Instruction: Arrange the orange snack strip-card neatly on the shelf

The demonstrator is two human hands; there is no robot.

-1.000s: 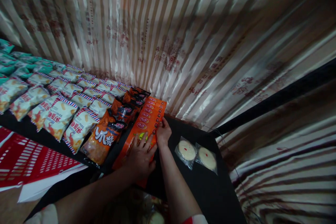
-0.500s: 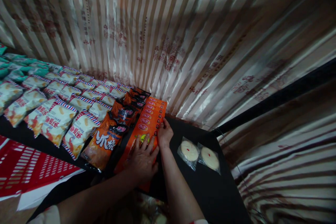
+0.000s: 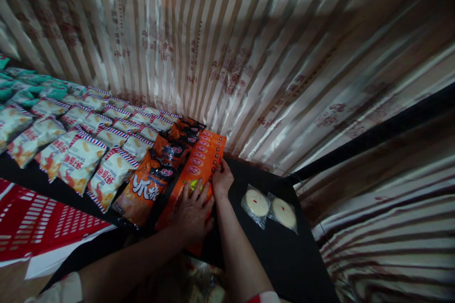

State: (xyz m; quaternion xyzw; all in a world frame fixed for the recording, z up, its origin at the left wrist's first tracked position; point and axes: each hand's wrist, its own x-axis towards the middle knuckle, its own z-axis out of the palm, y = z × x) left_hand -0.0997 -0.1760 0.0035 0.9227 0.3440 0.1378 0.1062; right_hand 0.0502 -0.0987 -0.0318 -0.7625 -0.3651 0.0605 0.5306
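Note:
A row of overlapping flat orange snack packets (image 3: 199, 154) lies on the black table. My left hand (image 3: 192, 210) rests palm down on the nearest packet, its fingers spread and stretched out. At the row's right edge, my right hand (image 3: 222, 180) has its fingers closed on the side of the packets; the fingertips are partly hidden. Immediately left of the row stand orange and black snack bags (image 3: 144, 194), the front one the largest in sight. Two round pale cakes in clear wrappers, a left one (image 3: 256, 202) and a right one (image 3: 284, 213), lie right of my hands.
White snack bags with striped edges (image 3: 81, 158) fill the table's left part, with green bags (image 3: 26, 90) beyond them. A red basket (image 3: 46, 218) sits at lower left. A striped curtain (image 3: 199, 52) hangs behind the black table (image 3: 280, 255), and a dark bar (image 3: 373, 132) slants at right.
Both hands stay at the orange packets with almost no movement. The right hand's fingers sit marginally higher along the edge. The view has shifted very slightly.

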